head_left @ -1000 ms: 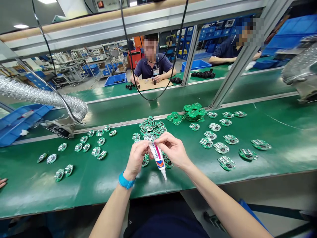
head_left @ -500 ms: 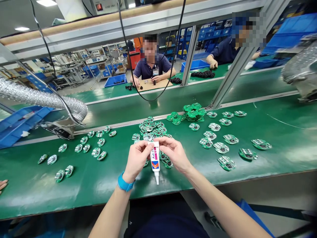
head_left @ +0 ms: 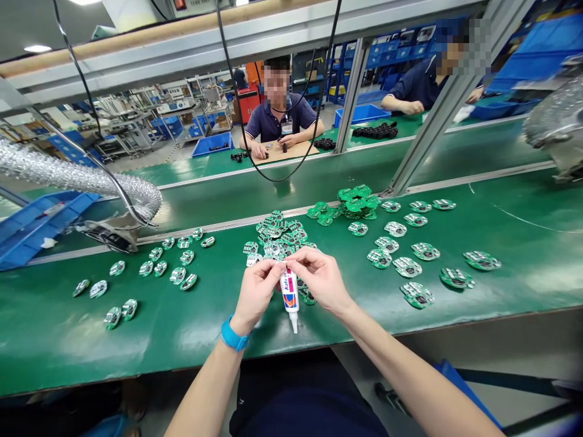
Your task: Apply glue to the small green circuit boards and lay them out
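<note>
- Half a second ago the right hand (head_left: 322, 282) stood slightly off the white tube (head_left: 290, 295), and the tube's flat tail end showed above the left thumb; now the fingertips of both hands meet at that end and mostly cover it.
- For the work in hand, this seems to mean that the hold is shared again and the handling centres on the tail. No paste shows at the nozzle (head_left: 294, 323).
- The left hand (head_left: 255, 292), with a blue wristband (head_left: 234, 335) behind it, is nearly closed, its thumb and forefinger pinching the tail from the left.
- The right hand is closed to a similar pinch from the other side, thumb against the tail; its remaining fingers curl loosely, and their exact contact is hidden.
- The tube hangs between and below the two hands, print facing up, nozzle pointing towards the wearer, above the table (head_left: 182, 331).
- Just beyond the hands lies a heap of circuit boards (head_left: 276, 233), partly hidden by them; farther off, ahead of the right hand, is a stack of green boards (head_left: 357, 203).
- Loose boards lie well left of the left hand and right of the right hand.
</note>
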Demonstrator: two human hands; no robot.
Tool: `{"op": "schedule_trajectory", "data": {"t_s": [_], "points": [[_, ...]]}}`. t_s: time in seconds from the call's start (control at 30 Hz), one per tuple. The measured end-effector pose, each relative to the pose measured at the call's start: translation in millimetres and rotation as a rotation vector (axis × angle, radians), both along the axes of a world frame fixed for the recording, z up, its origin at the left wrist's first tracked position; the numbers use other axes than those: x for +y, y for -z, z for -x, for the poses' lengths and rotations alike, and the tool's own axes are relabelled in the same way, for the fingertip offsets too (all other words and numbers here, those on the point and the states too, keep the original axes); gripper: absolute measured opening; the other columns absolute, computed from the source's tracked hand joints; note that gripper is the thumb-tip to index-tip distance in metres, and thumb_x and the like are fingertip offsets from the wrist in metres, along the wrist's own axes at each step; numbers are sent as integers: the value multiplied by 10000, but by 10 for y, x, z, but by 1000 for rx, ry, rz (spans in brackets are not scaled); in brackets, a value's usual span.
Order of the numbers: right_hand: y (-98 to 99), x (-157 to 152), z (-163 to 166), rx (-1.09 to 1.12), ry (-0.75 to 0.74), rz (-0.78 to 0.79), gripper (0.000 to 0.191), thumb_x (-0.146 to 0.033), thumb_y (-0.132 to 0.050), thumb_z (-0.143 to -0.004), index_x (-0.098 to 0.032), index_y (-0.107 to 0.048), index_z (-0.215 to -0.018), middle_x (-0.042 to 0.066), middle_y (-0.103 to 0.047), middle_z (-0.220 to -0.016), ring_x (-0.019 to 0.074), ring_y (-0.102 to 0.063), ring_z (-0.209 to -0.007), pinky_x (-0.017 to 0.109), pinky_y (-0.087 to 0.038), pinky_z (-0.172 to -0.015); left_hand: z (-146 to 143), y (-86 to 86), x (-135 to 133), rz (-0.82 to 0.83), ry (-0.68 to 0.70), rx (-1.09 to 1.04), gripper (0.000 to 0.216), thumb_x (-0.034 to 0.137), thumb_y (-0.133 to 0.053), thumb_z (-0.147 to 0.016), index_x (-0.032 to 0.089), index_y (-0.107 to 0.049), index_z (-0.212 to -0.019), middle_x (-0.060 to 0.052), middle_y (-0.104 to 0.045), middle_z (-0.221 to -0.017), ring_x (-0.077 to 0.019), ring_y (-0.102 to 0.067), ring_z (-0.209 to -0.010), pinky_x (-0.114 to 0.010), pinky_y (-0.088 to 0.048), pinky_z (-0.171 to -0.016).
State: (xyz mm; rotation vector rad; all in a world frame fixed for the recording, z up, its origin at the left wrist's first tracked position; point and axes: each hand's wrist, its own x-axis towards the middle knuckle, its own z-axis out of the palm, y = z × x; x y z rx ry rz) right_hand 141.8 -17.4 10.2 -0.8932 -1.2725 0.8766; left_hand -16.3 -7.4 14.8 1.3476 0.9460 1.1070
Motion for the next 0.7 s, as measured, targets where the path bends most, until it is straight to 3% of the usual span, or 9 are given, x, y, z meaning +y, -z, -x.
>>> {"op": "schedule_trajectory", "data": {"t_s": [0.13, 0.4, 0.57, 0.7], "points": [[42, -1, -10, -168, 101, -143, 91, -226, -728, -923, -226, -780, -848, 29, -723, -815, 199, -672, -798, 344, -534, -754, 19, 47, 24, 96, 91, -1, 587, 659, -625, -940, 156, -649, -639, -19, -587, -589, -120, -527, -574, -253, -444, -593], [44, 86, -104, -610, 148, -480, 145, -163, -644, -1002, -222, -767, -951, 42, -748, -867, 209, -653, -828, 388, -473, -786, 72, 54, 31, 196, 110, -53, 539, 655, -718, -864, 148, -688, -685, -24, -604, -597, -117, -532, -569, -239, -430, -562], [35, 121, -168, -752, 117, -525, 153, -160, -614, -1022, -216, -735, -949, 37, -746, -865, 210, -635, -835, 385, -442, -789, 99, 53, -1, 194, 120, 2, 549, 648, -666, -905, 154, -648, -666, -13, -575, -561, -105, -494, -530, -242, -399, -550], [-6, 120, -189, -740, 45, -447, 154, -170, -604, -1026, -206, -695, -907, 40, -726, -840, 206, -634, -815, 381, -452, -810, 126, -2, -13, 172, 151, 71, 511, 631, -711, -882, 157, -655, -701, -4, -577, -591, -110, -497, -561, -251, -408, -578]]}}
